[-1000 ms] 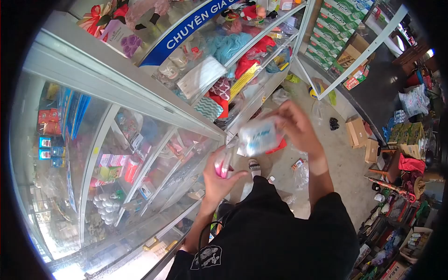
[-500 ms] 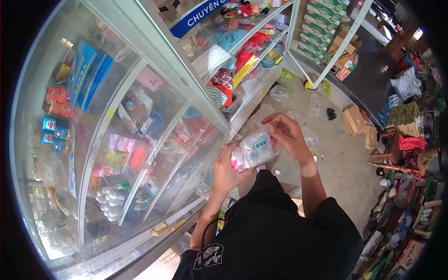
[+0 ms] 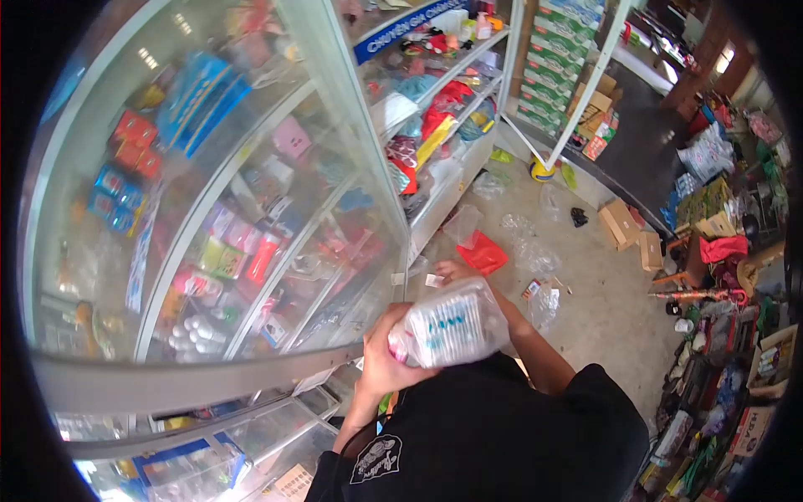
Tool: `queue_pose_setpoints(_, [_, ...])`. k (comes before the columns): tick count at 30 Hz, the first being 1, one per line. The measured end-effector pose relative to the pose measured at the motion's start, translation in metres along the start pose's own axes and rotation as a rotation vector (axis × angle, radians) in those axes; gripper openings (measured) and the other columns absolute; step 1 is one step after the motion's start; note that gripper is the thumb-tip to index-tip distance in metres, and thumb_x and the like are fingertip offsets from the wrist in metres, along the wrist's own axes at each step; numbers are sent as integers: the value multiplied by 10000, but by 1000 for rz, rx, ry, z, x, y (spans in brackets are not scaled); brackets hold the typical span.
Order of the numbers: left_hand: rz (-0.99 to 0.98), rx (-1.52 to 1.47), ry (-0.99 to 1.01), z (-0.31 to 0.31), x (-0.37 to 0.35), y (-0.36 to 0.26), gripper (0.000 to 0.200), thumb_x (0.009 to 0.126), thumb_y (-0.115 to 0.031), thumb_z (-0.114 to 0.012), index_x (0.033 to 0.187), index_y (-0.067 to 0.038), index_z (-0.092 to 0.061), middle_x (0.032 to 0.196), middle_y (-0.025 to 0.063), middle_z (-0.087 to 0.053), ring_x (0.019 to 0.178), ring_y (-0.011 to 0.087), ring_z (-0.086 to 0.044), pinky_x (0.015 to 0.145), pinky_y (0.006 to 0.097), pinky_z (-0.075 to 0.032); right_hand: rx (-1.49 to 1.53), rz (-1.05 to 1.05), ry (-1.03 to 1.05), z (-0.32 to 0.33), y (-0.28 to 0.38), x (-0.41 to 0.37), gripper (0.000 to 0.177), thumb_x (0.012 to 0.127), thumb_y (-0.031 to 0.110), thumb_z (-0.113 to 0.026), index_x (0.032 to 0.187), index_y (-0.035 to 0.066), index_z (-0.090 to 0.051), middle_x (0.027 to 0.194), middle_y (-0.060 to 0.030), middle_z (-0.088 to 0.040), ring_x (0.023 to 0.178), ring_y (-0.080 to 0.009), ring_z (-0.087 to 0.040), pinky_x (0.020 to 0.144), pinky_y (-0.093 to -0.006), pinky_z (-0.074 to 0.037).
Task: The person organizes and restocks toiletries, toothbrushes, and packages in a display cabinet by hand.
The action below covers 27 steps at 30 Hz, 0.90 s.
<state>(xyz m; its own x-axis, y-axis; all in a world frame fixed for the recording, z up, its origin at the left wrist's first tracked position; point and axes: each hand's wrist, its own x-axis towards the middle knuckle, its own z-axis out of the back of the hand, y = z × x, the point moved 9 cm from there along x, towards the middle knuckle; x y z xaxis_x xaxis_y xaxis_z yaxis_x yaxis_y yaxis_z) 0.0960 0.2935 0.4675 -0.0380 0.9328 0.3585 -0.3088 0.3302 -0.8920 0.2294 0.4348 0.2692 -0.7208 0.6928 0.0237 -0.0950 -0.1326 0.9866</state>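
A clear plastic pack (image 3: pixel 456 322) of white contents with teal lettering and a pink end is tilted in front of my chest. My left hand (image 3: pixel 385 356) is wrapped round its pink end. Beyond the pack's far side is my right hand (image 3: pixel 454 271), its fingers curled and partly hidden by the pack. A small white piece (image 3: pixel 434 280) shows right at those fingertips; I cannot tell whether they hold it.
At left a glass display case (image 3: pixel 251 142) holds boxes and packets. Shelves (image 3: pixel 452 138) with cloths stand ahead. On the floor lie a red bag (image 3: pixel 483 253), clear plastic bags (image 3: pixel 535 251) and cardboard boxes (image 3: pixel 619 223). Piled goods (image 3: pixel 711 393) line the right side.
The pack has come lower and nearer to my chest, and its lettered face has turned. My right hand has moved from the pack's top to behind it. The view has shifted.
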Motion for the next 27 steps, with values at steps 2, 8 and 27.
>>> queue_pose_setpoints(2, [-51, -1, 46, 17, -21, -30, 825, 511, -107, -944, 1258, 1, -612, 1170, 174, -681, 1072, 345, -692, 943, 413, -537, -186, 133, 42, -49, 17, -7, 916, 791, 306, -813, 1544, 14, -382, 1468, -270, -500, 1382, -432, -476, 1134, -488, -408])
queue_pose_setpoints(8, [27, 80, 183, 57, -106, -43, 810, 550, -138, -949, 1277, -5, -617, 1228, 166, -676, 1123, 348, -681, 972, 426, -535, -403, 318, -42, -176, 84, -20, 1141, 781, 383, -845, 1612, -34, -184, 1590, -345, -286, 1482, -496, -305, 1226, -504, -294])
queue_pose_setpoints(27, [309, -274, -206, 197, -227, 11, 1539, 532, -223, -1021, 1641, 35, 15, 1354, 163, -593, 1198, 256, -638, 1042, 398, -513, -474, 319, -638, -187, 109, -44, 1108, 661, 118, -864, 1584, -6, -263, 1589, -255, -354, 1464, -425, -366, 1211, -489, -307])
